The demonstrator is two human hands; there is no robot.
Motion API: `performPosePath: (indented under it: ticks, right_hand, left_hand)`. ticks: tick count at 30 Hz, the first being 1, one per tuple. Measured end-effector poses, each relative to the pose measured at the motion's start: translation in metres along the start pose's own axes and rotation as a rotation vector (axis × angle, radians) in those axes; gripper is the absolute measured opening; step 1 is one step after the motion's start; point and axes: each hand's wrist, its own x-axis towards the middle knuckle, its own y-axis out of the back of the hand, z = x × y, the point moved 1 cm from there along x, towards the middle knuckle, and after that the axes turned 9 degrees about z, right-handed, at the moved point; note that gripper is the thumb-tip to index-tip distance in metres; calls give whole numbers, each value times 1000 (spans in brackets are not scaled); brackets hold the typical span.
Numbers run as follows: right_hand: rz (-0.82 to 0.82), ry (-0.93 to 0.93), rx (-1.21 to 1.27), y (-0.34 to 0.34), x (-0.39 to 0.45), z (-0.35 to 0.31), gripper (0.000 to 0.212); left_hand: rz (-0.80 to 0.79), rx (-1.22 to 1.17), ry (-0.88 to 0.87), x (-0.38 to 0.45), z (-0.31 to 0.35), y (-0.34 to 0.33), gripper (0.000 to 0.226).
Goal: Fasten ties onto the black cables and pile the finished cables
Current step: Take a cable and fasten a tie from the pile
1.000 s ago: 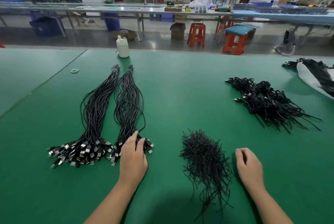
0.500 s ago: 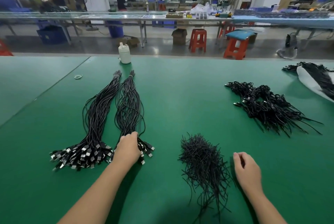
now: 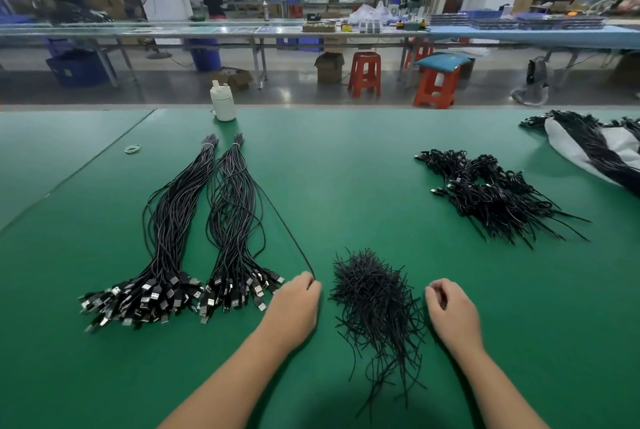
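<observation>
Left of frame: 2 cable bundles (image 3: 194, 238) lie untied. Left hand (image 3: 294, 304), on the right bundle's plugs a second ago, now pinches 1 drawn-out cable (image 3: 287, 231); tying can start. Ties (image 3: 375, 293) centre. Right hand (image 3: 450, 311) loosely curled, empty. Finished pile (image 3: 491, 193) upper right; open green table (image 3: 346, 165) between.

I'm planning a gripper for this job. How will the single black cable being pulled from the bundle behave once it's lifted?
Probably floppy: the cable is thin and trails in a long line from the left hand back to the bundle. Likely light, since a fingertip pinch moves it. It may snag, because its far end runs in among the bundle's tangled strands.
</observation>
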Motion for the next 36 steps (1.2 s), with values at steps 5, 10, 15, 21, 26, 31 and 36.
performPosePath:
  ticks: [5, 10, 15, 21, 26, 31, 36]
  right_hand:
    - [-46, -23, 15, 3, 2, -1, 8]
    - [-94, -26, 269, 21, 8, -41, 33]
    - [-422, 61, 675, 27, -12, -135, 35]
    - [-492, 100, 845, 23, -29, -164, 35]
    - [-536, 68, 917, 24, -37, -173, 31]
    - [-591, 64, 897, 25, -44, -170, 31]
    - [-715, 2, 928, 18, -60, -167, 33]
  left_hand:
    - [95, -52, -192, -12, 26, 1, 23]
    - [112, -191, -372, -3, 60, 39, 41]
    - [218, -901, 202, 28, 77, 87, 35]
    - [219, -1466, 558, 37, 62, 102, 25]
    - [-73, -1361, 414, 22, 61, 98, 33]
    - [-179, -1229, 325, 21, 59, 103, 46]
    - [70, -1264, 280, 23, 56, 103, 44]
